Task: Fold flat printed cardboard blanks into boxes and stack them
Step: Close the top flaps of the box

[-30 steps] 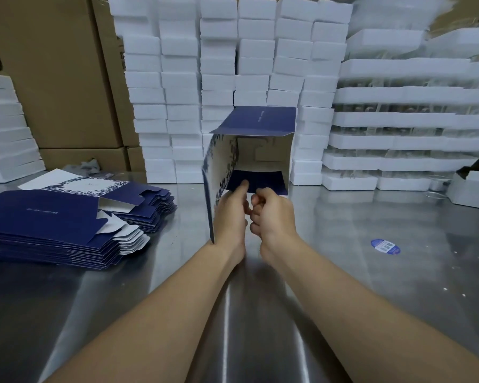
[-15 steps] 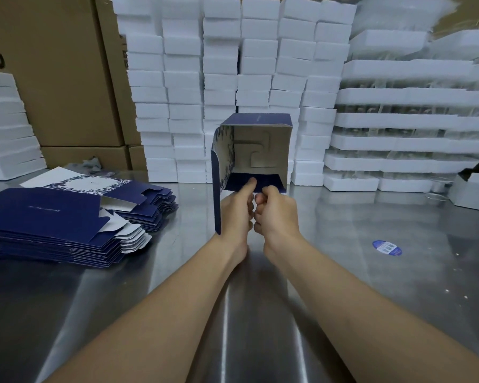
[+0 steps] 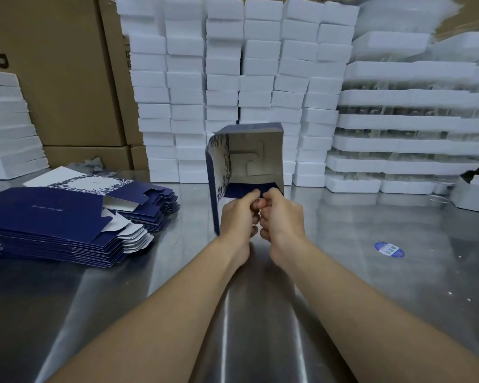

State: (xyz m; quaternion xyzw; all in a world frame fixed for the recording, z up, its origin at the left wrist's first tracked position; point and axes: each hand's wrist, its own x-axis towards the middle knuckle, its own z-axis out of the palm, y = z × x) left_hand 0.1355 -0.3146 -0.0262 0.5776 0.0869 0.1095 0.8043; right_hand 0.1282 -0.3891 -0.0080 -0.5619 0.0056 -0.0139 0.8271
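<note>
Hands (image 3: pixel 260 214) pinch glossy navy cardboard box (image 3: pixel 256 156).

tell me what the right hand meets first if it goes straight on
The right hand likely meets the navy flap it pinches, then the far end of the box, though depth is unclear.

Blanks (image 3: pixel 53 217) run off the left edge — print unreadable; left hand (image 3: pixel 237 217) and right hand (image 3: pixel 281 217) hide the box (image 3: pixel 255 156) front edge.

The left hand (image 3: pixel 237 217) and right hand (image 3: pixel 281 214) are bare; the left forearm (image 3: pixel 177 308) and right forearm (image 3: pixel 351 294) are uncovered as far as they show.
</note>
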